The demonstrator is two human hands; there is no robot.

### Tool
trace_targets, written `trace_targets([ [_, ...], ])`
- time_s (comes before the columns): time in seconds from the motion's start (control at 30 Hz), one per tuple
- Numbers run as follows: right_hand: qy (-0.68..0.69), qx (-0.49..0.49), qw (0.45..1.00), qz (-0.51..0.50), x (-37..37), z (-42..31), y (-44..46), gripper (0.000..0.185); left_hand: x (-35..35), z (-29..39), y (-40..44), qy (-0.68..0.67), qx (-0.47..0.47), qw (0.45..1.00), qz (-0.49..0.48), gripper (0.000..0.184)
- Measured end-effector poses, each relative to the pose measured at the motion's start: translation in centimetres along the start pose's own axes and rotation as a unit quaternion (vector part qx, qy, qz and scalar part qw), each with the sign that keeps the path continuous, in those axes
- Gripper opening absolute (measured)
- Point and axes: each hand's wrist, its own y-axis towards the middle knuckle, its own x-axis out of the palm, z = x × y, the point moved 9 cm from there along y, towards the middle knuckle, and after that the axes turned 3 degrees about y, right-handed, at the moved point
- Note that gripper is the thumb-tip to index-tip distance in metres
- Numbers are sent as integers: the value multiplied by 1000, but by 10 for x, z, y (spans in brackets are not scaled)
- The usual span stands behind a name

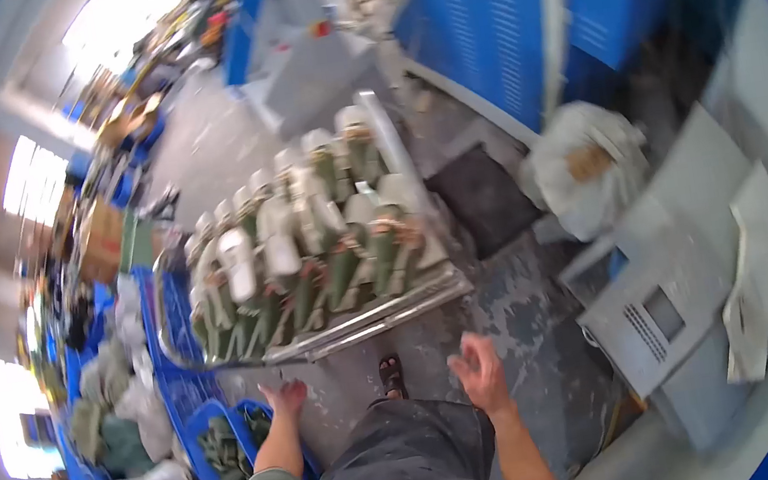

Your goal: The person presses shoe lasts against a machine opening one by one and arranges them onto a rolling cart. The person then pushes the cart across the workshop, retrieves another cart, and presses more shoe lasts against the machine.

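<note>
My left hand (285,396) hangs over the floor with its fingers spread and holds nothing. On the other side of my dark apron (404,448), my right hand (481,372) is loosely curled, thumb and fingers apart, with nothing visible in it. Neither hand touches anything. In front of both stands a metal-framed rack cart (386,323), nearest to my hands along its front rail. Rows of white and green shoe-shaped pieces (279,245) stand tilted on it, blurred in detail.
Blue crates (180,362) holding green and white bundles line the left. At right are a white sack (584,163), a grey machine panel (658,304) and a black floor mat (484,196). Blue cabinets (481,25) stand behind. My sandalled foot (391,374) is close to the cart.
</note>
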Motion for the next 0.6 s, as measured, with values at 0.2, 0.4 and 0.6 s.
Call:
trace_targets([
  [0.2,-250,-134,943,172,27,-34,233,69,56,97,60,-204,105,966,-119,80],
  [0.4,-289,22,939,185,-22,66,283,57,70,132,39,-393,275,876,-53,47],
  [0.6,-221,193,938,183,106,12,222,48,94,235,141,-384,208,894,-101,52],
])
